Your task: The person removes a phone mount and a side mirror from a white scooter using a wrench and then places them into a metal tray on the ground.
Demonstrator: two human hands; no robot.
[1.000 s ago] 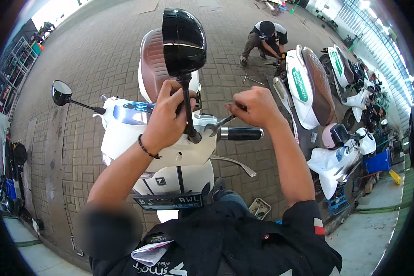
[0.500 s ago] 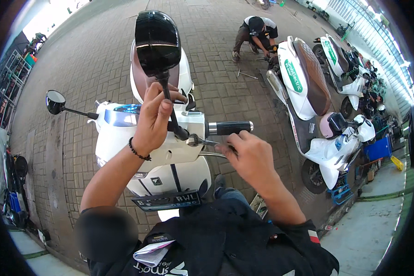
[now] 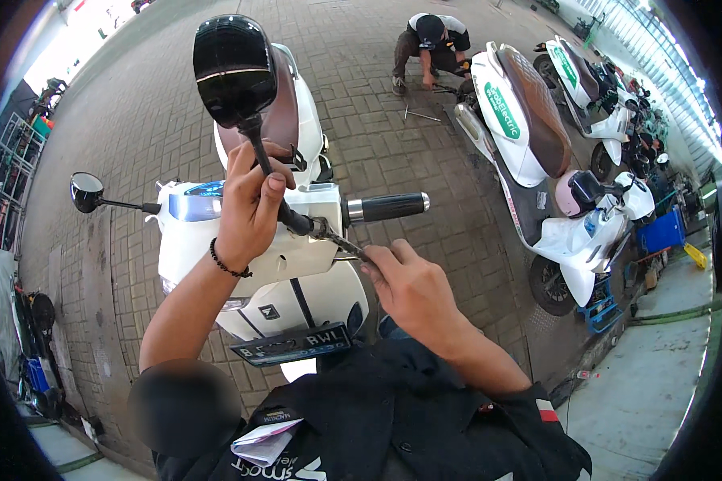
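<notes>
In front of me stands a white scooter [image 3: 297, 260], its front toward me. My left hand [image 3: 253, 196] is closed round the stem of a black mirror [image 3: 234, 76], which rises tilted from the handlebar. At the stem's base the head of a metal wrench [image 3: 337, 235] sits against the mount. My right hand [image 3: 405, 276] pinches the wrench's other end, below the black handlebar grip [image 3: 389, 207]. A second mirror [image 3: 87, 192] is fitted on the scooter's left side in view.
Another person [image 3: 431, 48] squats at the far right beside a parked white scooter [image 3: 521, 112] with a brown seat. A T-shaped tool [image 3: 421, 115] lies on the paving nearby. More scooters and a blue container [image 3: 660, 234] line the right side; a metal rack [image 3: 16, 152] stands left.
The wrench has swung so its handle end is lower and nearer me, my right hand moving with it. The mirror has shifted left and leans more, still in my left hand.
</notes>
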